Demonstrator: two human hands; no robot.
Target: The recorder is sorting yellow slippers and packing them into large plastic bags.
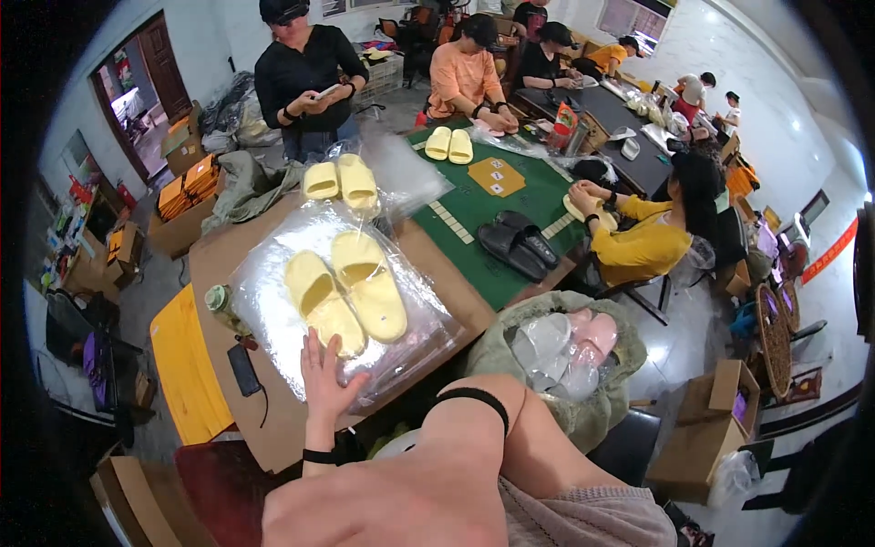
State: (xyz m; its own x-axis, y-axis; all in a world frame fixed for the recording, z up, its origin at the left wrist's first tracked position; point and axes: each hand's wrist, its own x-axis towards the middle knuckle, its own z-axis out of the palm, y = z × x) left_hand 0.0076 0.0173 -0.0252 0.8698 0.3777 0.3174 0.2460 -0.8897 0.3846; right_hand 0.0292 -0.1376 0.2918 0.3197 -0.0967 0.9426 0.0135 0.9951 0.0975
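My left hand [328, 378] rests on the near edge of a stack of clear plastic bags [260, 292], fingers spread, holding nothing visible. Just beyond its fingertips, a pair of pale yellow slippers [369, 287] lies on the bags. Close to the camera, my right hand [392, 497] looms large and blurred, black band at its wrist; its fingers are hidden past the lower edge. It covers part of my left forearm. Farther back on the table sits another yellow pair [357, 187], with clear plastic film [401, 169] beside it.
Brown board covers the table [273, 419]; a jar [219, 299] and a black device [244, 369] lie at its left. Black slippers [515, 246] rest on a green mat [492, 283]. A sack [602, 410] holds wrapped pink and white slippers. Co-workers sit around; one person [310, 82] stands.
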